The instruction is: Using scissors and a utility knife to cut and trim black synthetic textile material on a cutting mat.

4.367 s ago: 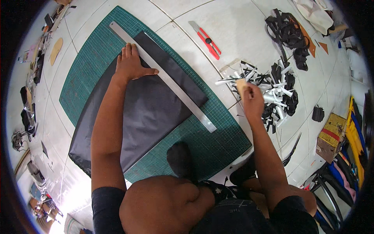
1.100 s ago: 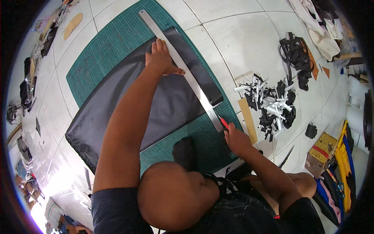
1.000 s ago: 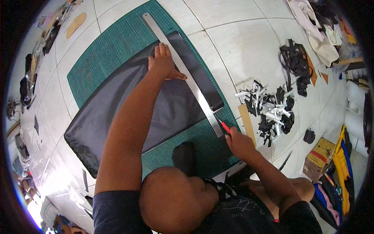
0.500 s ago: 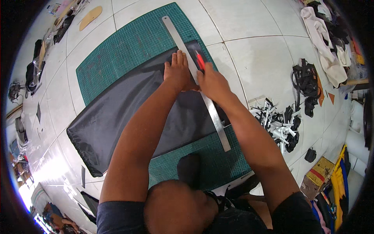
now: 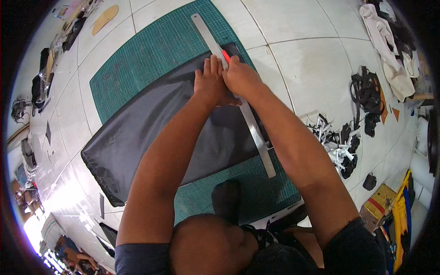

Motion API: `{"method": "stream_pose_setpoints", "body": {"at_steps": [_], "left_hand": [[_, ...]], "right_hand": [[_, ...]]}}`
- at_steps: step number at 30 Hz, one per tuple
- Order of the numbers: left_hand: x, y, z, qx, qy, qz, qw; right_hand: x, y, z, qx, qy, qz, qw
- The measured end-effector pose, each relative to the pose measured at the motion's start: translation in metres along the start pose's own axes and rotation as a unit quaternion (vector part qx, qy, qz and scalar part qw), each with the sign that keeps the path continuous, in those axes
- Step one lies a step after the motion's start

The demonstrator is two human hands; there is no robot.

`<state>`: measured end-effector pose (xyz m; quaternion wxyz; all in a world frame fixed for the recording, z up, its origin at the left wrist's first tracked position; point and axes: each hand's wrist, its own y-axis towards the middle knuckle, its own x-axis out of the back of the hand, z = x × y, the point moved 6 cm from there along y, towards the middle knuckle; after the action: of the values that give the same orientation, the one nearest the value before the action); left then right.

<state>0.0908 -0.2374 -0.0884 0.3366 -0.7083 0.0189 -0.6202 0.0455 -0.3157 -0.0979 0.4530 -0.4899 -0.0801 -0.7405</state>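
Note:
A long steel ruler (image 5: 255,129) lies across a sheet of black fabric (image 5: 160,119), near the fabric's right edge. My left hand (image 5: 212,83) is flat with fingers stretched out, pressing on the ruler and the fabric beside it. Closed in a grip, my right hand (image 5: 240,75) holds a red-handled cutter (image 5: 226,56) against the ruler near the fabric's far edge. The cutter's tip is too small to make out. Under the fabric is a green cutting mat (image 5: 137,64), showing at the far and near sides.
White floor tiles (image 5: 311,68) surround the mat. A heap of black and white scraps (image 5: 337,146) lies to the right, with black straps (image 5: 366,91) beyond it. A dark-covered foot (image 5: 226,197) rests on the mat's near part. A tan oval piece (image 5: 105,19) lies far left.
My right hand has moved left and slightly away from me, bringing the red cutter from right of the ruler onto its edge. My left hand keeps pressing in place.

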Motion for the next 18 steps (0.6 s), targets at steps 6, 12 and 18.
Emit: {"method": "stream_pose_setpoints", "body": {"at_steps": [6, 12, 18], "left_hand": [[-0.007, 0.011, 0.001, 0.006, 0.008, -0.004, 1.0], [-0.007, 0.01, 0.002, 0.015, 0.015, -0.002, 1.0], [-0.01, 0.01, -0.001, 0.001, 0.001, -0.029, 1.0]], "right_hand": [[-0.003, -0.008, -0.004, 0.008, -0.002, 0.022, 1.0], [-0.002, -0.118, -0.037, -0.092, -0.004, 0.116, 0.989], [-0.005, -0.233, -0.082, -0.118, -0.005, 0.164, 0.979]]}}
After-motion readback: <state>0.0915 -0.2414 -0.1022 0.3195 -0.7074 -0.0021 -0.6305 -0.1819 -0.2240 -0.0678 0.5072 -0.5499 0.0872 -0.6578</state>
